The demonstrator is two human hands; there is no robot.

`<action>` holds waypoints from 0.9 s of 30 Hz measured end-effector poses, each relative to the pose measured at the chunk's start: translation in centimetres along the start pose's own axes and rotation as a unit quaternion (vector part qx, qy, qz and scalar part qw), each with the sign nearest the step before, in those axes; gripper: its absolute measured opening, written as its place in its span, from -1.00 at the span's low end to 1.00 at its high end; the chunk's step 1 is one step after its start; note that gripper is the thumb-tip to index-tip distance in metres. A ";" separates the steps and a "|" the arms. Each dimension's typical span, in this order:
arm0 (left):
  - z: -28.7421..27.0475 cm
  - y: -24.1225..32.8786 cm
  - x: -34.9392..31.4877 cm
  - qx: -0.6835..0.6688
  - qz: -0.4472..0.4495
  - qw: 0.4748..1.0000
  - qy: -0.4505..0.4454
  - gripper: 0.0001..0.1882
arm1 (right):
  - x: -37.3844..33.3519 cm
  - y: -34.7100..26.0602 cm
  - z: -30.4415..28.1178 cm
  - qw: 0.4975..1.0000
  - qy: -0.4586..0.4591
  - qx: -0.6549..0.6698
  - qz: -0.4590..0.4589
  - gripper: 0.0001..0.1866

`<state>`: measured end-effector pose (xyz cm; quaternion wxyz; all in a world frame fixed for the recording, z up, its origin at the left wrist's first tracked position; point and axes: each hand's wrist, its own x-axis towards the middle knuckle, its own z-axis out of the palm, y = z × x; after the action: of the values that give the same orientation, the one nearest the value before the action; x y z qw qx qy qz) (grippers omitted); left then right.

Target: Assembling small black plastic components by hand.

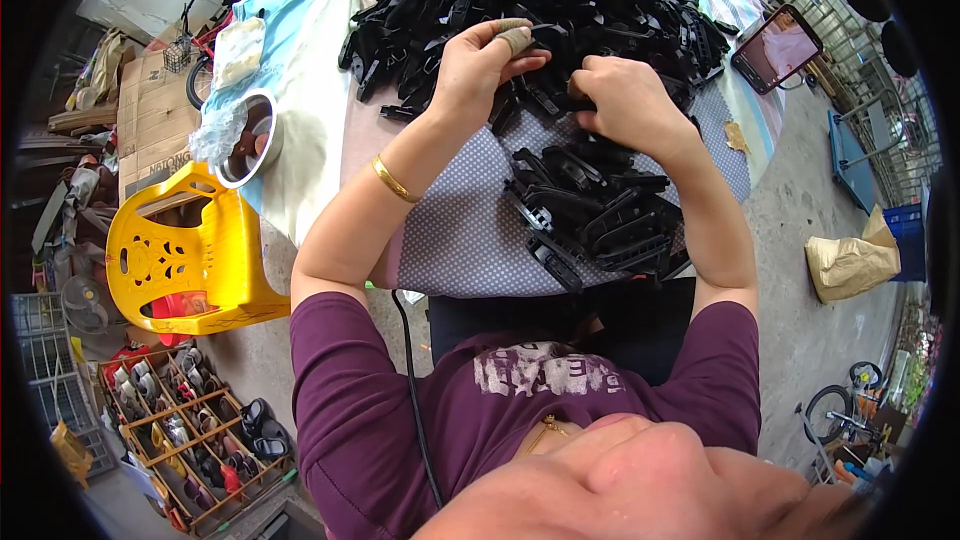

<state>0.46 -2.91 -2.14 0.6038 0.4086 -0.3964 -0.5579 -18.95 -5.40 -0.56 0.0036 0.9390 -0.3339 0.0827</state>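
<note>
In the closed grip of the right hand a black part is held above the surface; whether the left hand is closed on anything cannot be told, a large pile being spread beyond both and a smaller heap laid nearer the torso.

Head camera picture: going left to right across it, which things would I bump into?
Yellow chair → left hand → right hand → phone → blue box.
</note>
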 end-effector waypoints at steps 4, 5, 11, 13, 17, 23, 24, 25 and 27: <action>-0.1 0.4 -0.3 -0.075 -0.036 0.996 -0.031 -0.75 | 0.7 1.6 -0.2 0.943 0.163 0.291 -0.022 -0.75; 0.0 0.3 -0.3 -0.096 -0.063 0.992 -0.045 -0.73 | 0.7 2.1 0.1 0.902 0.163 0.399 0.001 -0.75; 0.7 -0.4 -1.3 -0.049 -0.023 0.986 -0.157 -0.66 | 1.0 1.1 -0.3 0.775 0.160 0.611 0.020 -0.67; 0.9 0.0 -1.4 0.026 0.001 0.982 -0.185 -0.65 | 0.9 1.0 -0.3 0.751 0.170 0.638 0.030 -0.70; 0.4 -0.5 -0.9 0.002 0.033 0.992 -0.121 -0.67 | 1.2 0.9 0.2 0.727 0.213 0.652 0.035 -0.75; 1.1 -0.2 -1.4 -0.015 0.041 0.997 -0.069 -0.63 | 1.4 0.2 1.1 0.805 0.247 0.535 0.072 -0.74; 1.1 -0.2 -1.4 -0.031 0.036 0.997 -0.066 -0.61 | 1.4 0.2 1.2 0.821 0.292 0.486 0.064 -0.72; 1.0 -0.1 -1.4 -0.031 0.037 0.997 -0.065 -0.61 | 1.4 0.1 1.0 0.821 0.292 0.486 0.063 -0.72; 0.5 0.0 -1.2 -0.019 0.022 0.998 -0.055 -0.62 | 1.3 -0.1 0.6 0.867 0.297 0.398 0.033 -0.72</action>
<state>-0.11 -1.72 -2.02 0.6004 0.3571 -0.4276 -0.5737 -17.78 -6.15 -0.91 -0.2742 0.7804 -0.2863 0.4835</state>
